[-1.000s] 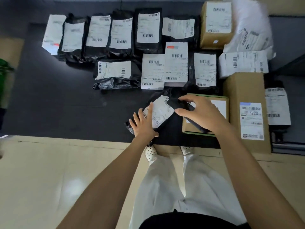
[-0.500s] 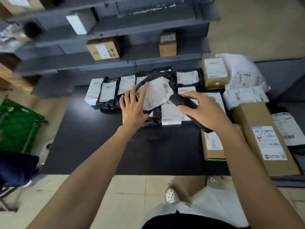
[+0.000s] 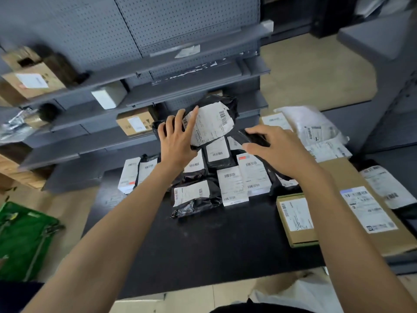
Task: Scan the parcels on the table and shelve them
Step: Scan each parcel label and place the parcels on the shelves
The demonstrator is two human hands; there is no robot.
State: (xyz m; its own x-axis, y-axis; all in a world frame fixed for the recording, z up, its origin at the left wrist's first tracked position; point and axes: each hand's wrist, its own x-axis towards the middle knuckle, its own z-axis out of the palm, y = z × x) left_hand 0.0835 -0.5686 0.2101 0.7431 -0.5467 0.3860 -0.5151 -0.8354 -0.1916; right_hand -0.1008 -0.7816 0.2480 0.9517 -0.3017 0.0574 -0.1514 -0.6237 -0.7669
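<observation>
1 black bag [image 3: 228,105] with 1 white label [image 3: 211,125] is raised over the table [image 3: 203,245], in front of the shelves [image 3: 180,86]. 2 hands, apart. Left hand [image 3: 178,141] holds the bag, fingers splayed over the label. Right hand [image 3: 278,151] pinches 1 dark item [image 3: 256,138], can't tell what. 3 cardboard boxes [image 3: 295,220] on the table's right. 1 white box [image 3: 108,96] on the shelves.

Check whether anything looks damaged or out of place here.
The label on the black bag held by the left hand is crumpled with ragged edges. A loose slip lies alone on the upper shelf.
</observation>
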